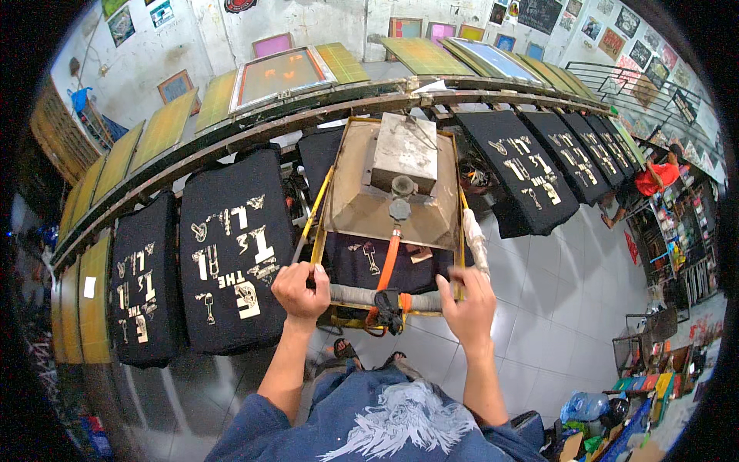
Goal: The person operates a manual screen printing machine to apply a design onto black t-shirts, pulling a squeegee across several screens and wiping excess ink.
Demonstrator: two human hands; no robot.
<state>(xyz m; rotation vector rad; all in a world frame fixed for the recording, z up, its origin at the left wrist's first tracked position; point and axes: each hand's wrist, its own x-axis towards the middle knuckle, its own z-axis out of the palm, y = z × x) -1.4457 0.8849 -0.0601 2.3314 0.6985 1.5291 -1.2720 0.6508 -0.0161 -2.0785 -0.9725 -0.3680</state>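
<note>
In front of me stands a gas-fed flash dryer: a rusty metal hood topped by a pale box, inside a yellow frame. An orange hose runs from its valve to the frame's wrapped handle bar. My left hand is closed at the bar's left end, thumb up. At the right end, my right hand is slightly blurred, its thumb and fingers apart beside the frame. Beneath the hood lies a printed black T-shirt, mostly hidden. More black shirts with cream print lie on boards to the left.
Printed black shirts continue on boards at the right. A long rail curves behind them, with screen frames leaning beyond. A person in red crouches at far right near shelves. Bottles and clutter fill the lower right.
</note>
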